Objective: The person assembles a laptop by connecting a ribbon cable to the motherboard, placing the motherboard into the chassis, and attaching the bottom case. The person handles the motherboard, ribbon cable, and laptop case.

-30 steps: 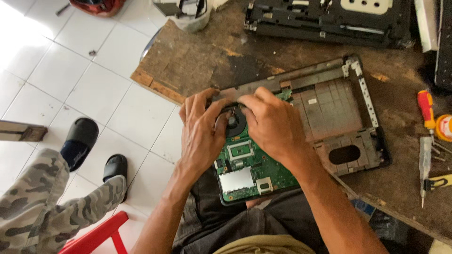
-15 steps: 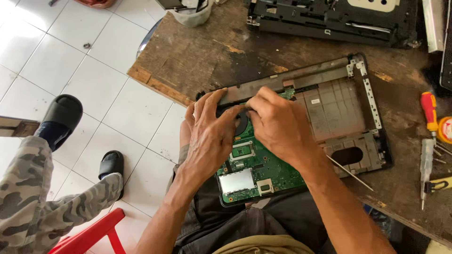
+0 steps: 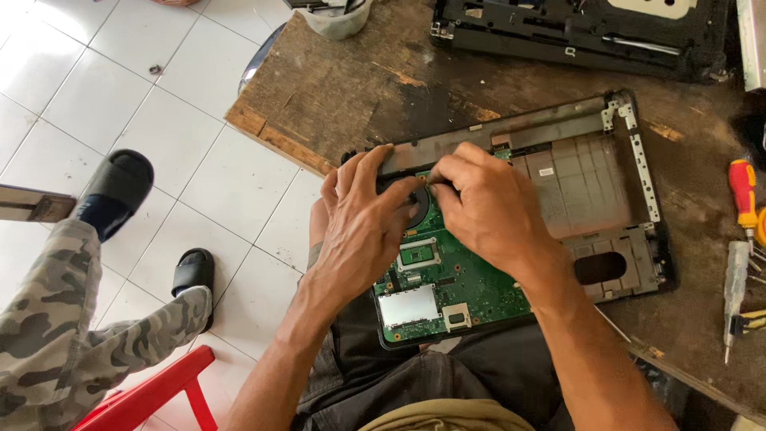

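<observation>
Both hands sit close together over the upper left corner of an opened laptop base (image 3: 590,183). The left hand (image 3: 363,227) lies palm down with its fingers spread and loosely curved, the fingertips resting on the grey rear edge of the base and the thumb reaching in toward the round black fan (image 3: 418,203). The right hand (image 3: 487,211) is drawn up into a half-closed shape, its fingertips bunched and pressing down right beside the fan; whether they pinch anything small I cannot tell. The two hands nearly touch at the fan.

The laptop base is a dark, stripped shell lying at the near edge of a worn wooden table (image 3: 351,80), its near left corner hanging over the person's lap. A green circuit board (image 3: 455,279) fills its left half, with a silver metal plate (image 3: 408,305) near the front; the right half is bare grey plastic with an oval hole.

A red-handled screwdriver (image 3: 742,191) lies well apart at the table's right edge
</observation>
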